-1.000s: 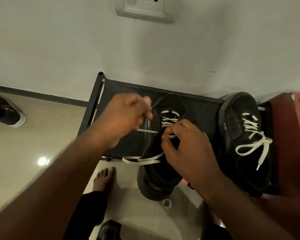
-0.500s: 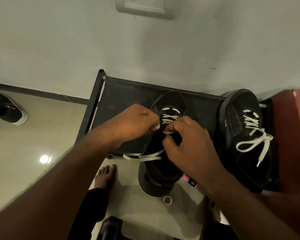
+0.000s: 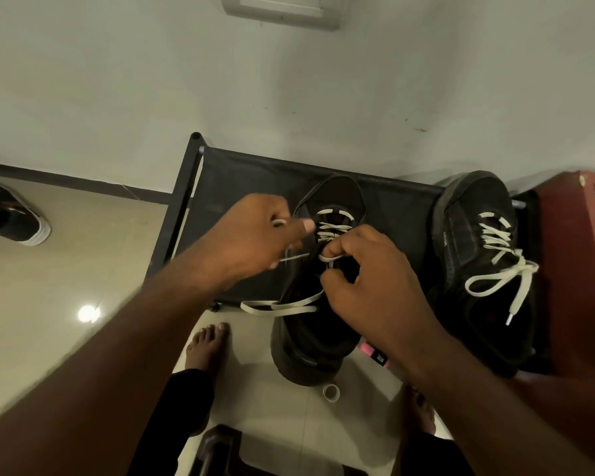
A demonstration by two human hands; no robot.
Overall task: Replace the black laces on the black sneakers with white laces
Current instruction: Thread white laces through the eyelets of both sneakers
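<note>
Grips of left hand [image 3: 255,235] and right hand [image 3: 368,280] pinch flat white lace [image 3: 282,305] (left seemingly).

1. The black sneakers [image 3: 468,201] look matt: soft knit or mesh cloth uppers over dull, rubbery soles.
2. The white laces [image 3: 520,267] are flat woven cloth with smooth, pale tips.
3. The shelf [image 3: 248,180] is matt black cloth stretched on a smooth black tube frame [image 3: 182,207].
4. The floor [image 3: 66,269] is glossy tile that mirrors a light.
5. The wall [image 3: 117,80] is smooth matt paint with a few dark specks.
</note>
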